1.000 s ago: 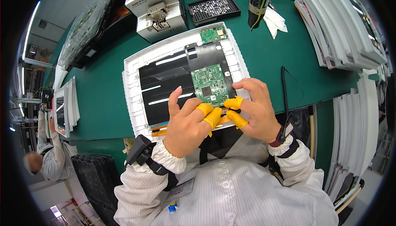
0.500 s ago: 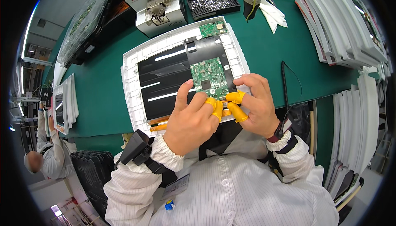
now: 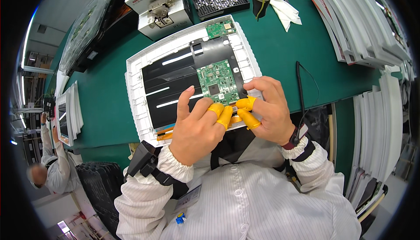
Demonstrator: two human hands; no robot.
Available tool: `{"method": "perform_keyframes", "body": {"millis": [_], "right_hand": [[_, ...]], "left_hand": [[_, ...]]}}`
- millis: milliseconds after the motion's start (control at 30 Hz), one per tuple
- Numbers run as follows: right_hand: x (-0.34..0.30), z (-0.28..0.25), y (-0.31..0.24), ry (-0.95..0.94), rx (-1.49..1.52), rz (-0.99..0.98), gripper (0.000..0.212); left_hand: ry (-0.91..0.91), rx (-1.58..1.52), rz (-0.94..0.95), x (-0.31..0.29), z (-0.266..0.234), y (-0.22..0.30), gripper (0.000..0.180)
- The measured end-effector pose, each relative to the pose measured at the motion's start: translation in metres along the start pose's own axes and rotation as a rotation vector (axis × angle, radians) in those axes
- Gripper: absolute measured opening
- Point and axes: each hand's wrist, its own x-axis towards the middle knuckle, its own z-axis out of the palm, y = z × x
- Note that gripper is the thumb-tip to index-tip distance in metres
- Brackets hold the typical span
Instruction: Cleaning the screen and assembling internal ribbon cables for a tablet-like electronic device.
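Pinching with yellow-capped fingertips, the left hand [image 3: 199, 128] and right hand [image 3: 267, 108] met at the near edge of the green rectangular circuit board [image 3: 217, 82], each narrowed onto the orange flat ribbon cable [image 3: 168, 132] beneath, apparently steadying it at the board's connector. The board lay on a black panel in a white plastic frame [image 3: 133, 104], flat on the green counter [image 3: 105, 104], just before the person's chest.

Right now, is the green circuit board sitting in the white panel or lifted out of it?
In. The green board lies flat on the panel's black back, both hands at its lower edge.
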Motion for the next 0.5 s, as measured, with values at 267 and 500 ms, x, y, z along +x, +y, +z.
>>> {"method": "perform_keyframes", "body": {"millis": [267,500], "right_hand": [[0.000,0.001,0.001,0.024,-0.014,0.000,0.018],[-0.001,0.002,0.000,0.049,-0.018,-0.007,0.019]], "left_hand": [[-0.023,0.006,-0.051,0.004,-0.001,0.007,0.016],[-0.051,0.024,-0.002,0.005,-0.003,0.011,0.017]]}}
